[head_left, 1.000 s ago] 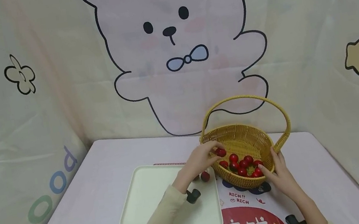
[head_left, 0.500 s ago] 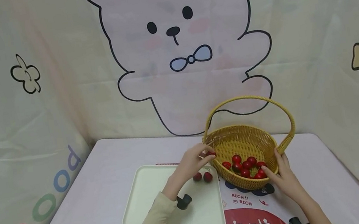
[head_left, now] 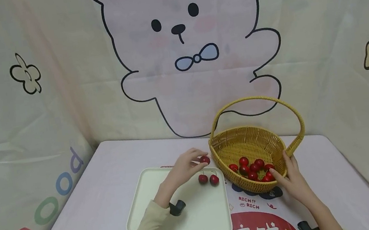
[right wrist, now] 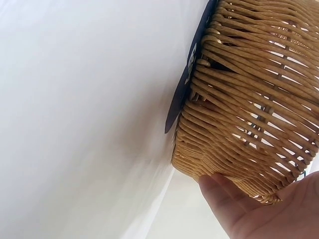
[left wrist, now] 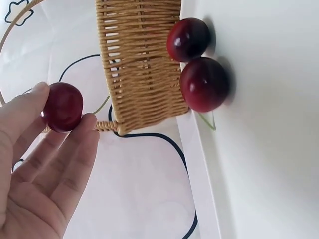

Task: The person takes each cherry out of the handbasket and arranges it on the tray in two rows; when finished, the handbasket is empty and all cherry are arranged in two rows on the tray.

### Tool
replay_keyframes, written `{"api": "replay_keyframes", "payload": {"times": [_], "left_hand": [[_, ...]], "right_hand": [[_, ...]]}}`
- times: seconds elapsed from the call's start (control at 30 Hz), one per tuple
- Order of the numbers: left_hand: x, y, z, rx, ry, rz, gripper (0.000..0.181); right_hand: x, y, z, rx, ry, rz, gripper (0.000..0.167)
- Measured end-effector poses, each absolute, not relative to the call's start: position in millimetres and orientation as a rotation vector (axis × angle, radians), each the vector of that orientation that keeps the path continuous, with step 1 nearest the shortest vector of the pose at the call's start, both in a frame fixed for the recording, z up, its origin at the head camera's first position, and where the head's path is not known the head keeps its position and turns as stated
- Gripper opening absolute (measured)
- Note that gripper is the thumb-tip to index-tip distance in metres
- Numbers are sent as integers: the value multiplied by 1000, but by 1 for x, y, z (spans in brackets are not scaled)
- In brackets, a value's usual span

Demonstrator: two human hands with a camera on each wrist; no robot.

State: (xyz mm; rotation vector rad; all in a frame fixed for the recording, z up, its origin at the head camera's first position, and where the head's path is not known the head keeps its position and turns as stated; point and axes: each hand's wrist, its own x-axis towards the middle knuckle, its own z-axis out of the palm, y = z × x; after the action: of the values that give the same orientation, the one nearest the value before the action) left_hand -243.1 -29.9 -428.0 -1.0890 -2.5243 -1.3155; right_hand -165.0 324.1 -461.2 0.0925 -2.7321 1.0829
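My left hand [head_left: 184, 168] pinches a dark red cherry [head_left: 205, 160] between thumb and fingertips, above the far right edge of a cream tray [head_left: 186, 225]. In the left wrist view the held cherry [left wrist: 64, 107] has a green stem. Two more cherries [head_left: 214, 180] with stems lie side by side on the tray near that edge. To the right stands a yellow-brown wicker basket [head_left: 244, 140] with several cherries [head_left: 252, 175] in it. With the thumb at the rim and the fingers on the outer wall, my right hand [head_left: 294, 182] holds the basket's right side.
A tall hooped handle [head_left: 253, 98] arches over the basket. Beneath the tray and basket lies a printed mat [head_left: 257, 228] on the pale table [head_left: 79, 220]. A curtain with a cartoon bear [head_left: 184, 91] hangs behind the table.
My left hand has carried the cherry leftward, from over the basket to above the tray's far right edge. My right hand stays on the basket. The head view has shifted slightly.
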Motion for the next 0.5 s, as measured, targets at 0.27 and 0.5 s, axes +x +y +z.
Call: {"api": "replay_keyframes", "payload": {"times": [0.27,0.5], "left_hand": [[-242,-44,-434,-1052,-2652,-1270,37],[-244,-53,-443,-1002,-2756,-1245,30]], "right_hand": [[-164,325,-463,86,-2738,1080,87],[-167,326,-462,91,-2730,1087,87]]}}
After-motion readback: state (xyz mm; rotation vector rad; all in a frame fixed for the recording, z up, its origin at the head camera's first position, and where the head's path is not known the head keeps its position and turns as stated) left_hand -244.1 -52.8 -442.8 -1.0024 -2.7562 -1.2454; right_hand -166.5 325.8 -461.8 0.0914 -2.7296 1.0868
